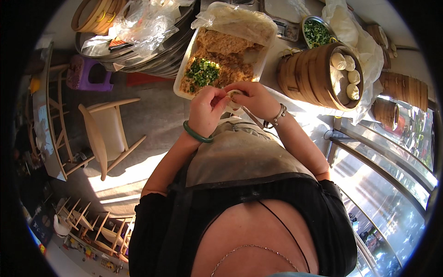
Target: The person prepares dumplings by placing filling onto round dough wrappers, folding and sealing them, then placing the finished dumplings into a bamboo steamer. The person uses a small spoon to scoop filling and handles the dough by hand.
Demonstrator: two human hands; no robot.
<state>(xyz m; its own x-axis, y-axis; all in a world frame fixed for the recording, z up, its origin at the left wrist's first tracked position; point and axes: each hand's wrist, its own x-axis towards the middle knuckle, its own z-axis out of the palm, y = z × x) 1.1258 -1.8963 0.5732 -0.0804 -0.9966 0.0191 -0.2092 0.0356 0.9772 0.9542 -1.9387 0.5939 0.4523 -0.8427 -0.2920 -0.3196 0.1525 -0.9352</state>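
Note:
Between my two hands is a small round of dough [235,92] with some filling in it. My left hand [208,107], with a green bangle at its wrist, pinches the dough's edge with thumb and fingertips. My right hand [258,100] cups the dough from the other side, and the thin handle of a tool runs under its palm. Just beyond the hands lies a white plastic tub [180,78] of minced filling [221,45], with chopped green onion [202,72] on its near left part. Plastic film covers the tub's far end.
A stack of bamboo steamers [301,74] at the right holds several pleated buns [353,77]. Behind it stands a metal bowl of chopped greens [315,32]. Stacked metal trays [138,59] with plastic bags are at the left, above a purple stool [78,72]. A wooden chair [107,133] stands left.

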